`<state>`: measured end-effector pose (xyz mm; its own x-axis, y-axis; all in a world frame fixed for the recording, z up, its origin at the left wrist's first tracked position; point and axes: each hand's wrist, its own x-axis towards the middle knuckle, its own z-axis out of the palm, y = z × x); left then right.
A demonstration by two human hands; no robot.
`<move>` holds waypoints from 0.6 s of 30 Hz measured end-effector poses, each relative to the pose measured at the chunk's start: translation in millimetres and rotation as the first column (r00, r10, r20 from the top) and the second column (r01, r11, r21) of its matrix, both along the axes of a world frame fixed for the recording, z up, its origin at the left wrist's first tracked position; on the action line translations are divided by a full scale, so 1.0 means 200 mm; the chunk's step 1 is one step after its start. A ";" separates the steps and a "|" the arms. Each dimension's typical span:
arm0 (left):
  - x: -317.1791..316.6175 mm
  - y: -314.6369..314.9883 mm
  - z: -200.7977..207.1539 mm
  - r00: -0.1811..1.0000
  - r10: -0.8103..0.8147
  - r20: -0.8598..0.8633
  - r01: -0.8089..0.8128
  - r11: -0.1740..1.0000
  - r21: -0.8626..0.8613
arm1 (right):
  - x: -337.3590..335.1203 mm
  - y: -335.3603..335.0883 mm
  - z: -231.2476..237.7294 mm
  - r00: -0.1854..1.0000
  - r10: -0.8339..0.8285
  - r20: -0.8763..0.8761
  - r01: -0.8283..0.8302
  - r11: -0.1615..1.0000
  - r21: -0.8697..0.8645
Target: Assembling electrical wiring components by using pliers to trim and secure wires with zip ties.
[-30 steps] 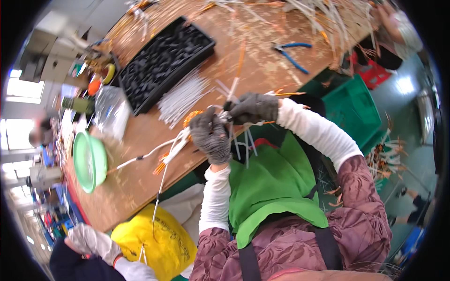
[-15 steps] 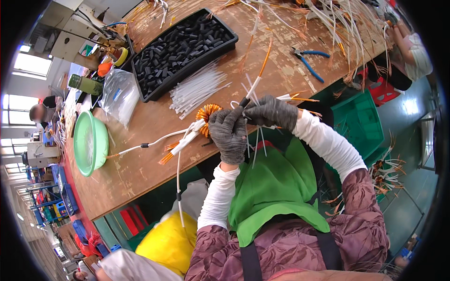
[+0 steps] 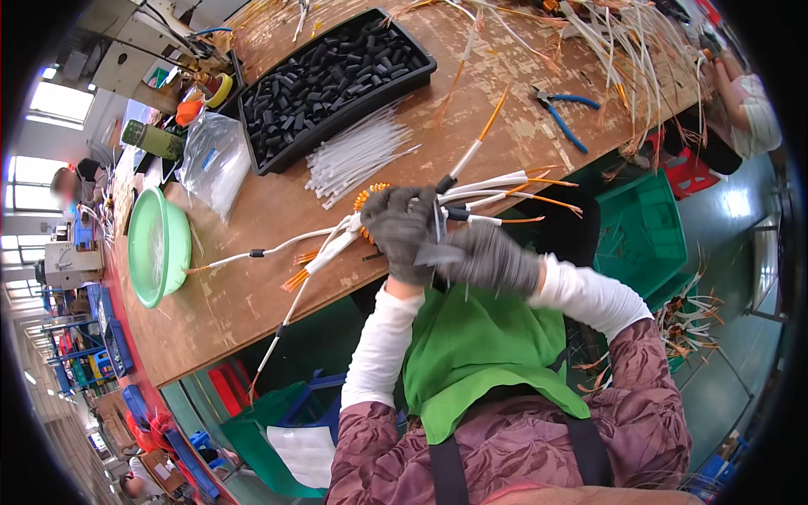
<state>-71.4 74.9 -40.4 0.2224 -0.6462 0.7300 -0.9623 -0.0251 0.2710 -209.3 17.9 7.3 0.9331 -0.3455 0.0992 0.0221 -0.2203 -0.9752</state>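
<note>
Near the table's front edge, my left hand (image 3: 406, 231), in a dark grey knit glove, is closed on a coil of copper wire (image 3: 371, 196) with white-sleeved leads. Leads fan out on both sides, some carrying short black sleeves (image 3: 458, 215) and ending in bare copper strands. A thin white cable tie (image 3: 438, 220) shows by the left fingers. My gloved right hand (image 3: 495, 257) is just to the right and lower, its fingers smeared by motion. A grey blurred shape lies between the hands, so whether the right hand holds anything is unclear.
Beyond my hands lie a pile of white cable ties (image 3: 358, 164) and a black tray (image 3: 343, 120) of black sleeves. Blue-handled pliers (image 3: 566, 118) rest on the right; stripped wires (image 3: 619, 46) are heaped behind. A green basin (image 3: 181, 252) stands left, a green bin (image 3: 644, 231) right.
My right hand has dropped downward and is blurred now. The ties hanging below my hands are no longer visible. At lower left, a person's pale-clothed leg and the yellow thing have left the view.
</note>
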 end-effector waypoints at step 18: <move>-0.03 0.08 0.38 0.145 -0.349 -0.926 0.553 0.804 -0.217 | -0.12 -0.11 0.17 0.956 0.237 -0.176 -0.105 0.830 0.548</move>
<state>-78.3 90.6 35.5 0.2737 -0.9484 0.1600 0.0693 0.1854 0.9802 -233.0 -4.6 41.6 0.9552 -0.1159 -0.2722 -0.2245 0.3152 -0.9221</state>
